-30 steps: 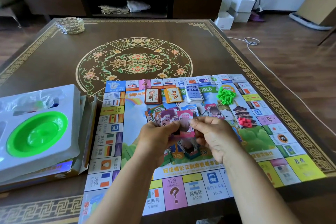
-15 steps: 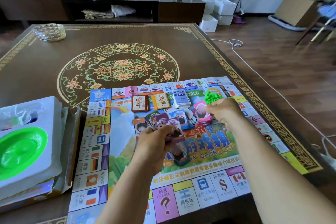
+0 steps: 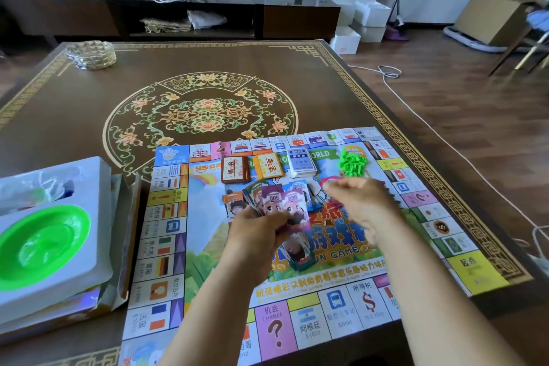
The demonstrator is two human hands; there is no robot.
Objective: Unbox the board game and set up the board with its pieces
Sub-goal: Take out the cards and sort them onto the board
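The paper game board point(image 3: 166, 249) lies flat on the near right part of the table. My left hand point(image 3: 255, 235) grips a fanned stack of play money point(image 3: 279, 202) over the board's middle. My right hand point(image 3: 359, 202) hovers just right of the fan, blurred, fingers loosely curved and holding nothing I can see. Three card decks lie in a row on the board's far side: a brown deck point(image 3: 234, 169), an orange deck point(image 3: 267, 165) and a blue deck point(image 3: 301, 163). A heap of green houses point(image 3: 352, 163) sits to their right. More notes point(image 3: 300, 255) lie under my left hand.
The open game box with its white plastic insert point(image 3: 89, 187) and a green bowl point(image 3: 41, 244) stands at the left. A woven basket point(image 3: 92, 53) sits at the table's far left corner. A white cable point(image 3: 416, 110) runs along the floor on the right.
My right hand set a pink note down near the green houses, then came back toward the fan in my left hand. The view shifted slightly.
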